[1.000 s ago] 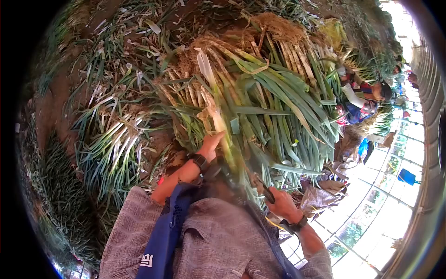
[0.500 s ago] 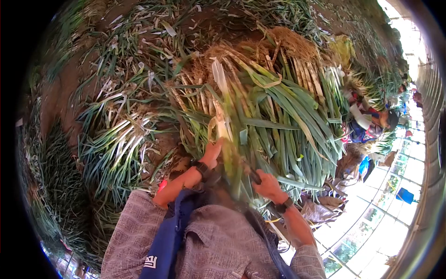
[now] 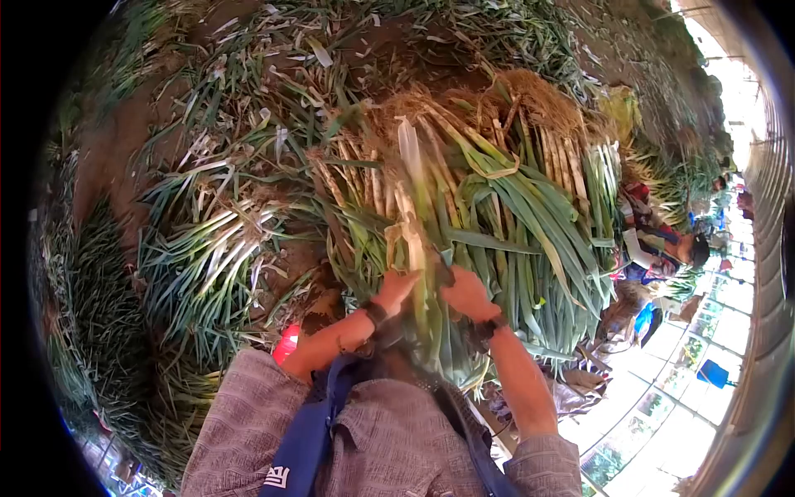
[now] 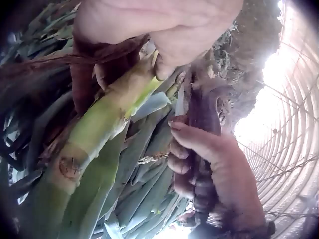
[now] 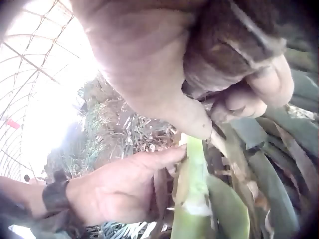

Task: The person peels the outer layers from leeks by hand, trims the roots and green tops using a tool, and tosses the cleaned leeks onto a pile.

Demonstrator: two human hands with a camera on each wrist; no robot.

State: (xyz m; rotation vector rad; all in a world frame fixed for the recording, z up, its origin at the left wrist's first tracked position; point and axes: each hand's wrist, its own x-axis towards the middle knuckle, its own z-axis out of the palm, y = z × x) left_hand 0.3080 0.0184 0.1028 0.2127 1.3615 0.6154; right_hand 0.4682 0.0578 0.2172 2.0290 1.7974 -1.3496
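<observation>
Left hand (image 3: 396, 290): raised before the chest, fingers curled round the leek stalk (image 3: 411, 228), which is held upright.
Right hand (image 3: 466, 294): held just beside the left, grip closed round a dark tool handle (image 4: 203, 119).
Leek heap (image 3: 530, 207): piled on the ground behind.

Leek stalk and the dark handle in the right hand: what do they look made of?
The leek stalk is fresh plant fibre: smooth, slightly waxy pale green, with a brown blemish and dry peeling skin. The handle, gripped by the right hand, is dull reddish-brown, rough and dirt-caked. It is probably wood, though the grime leaves that open. The left hand holds the stalk.
</observation>
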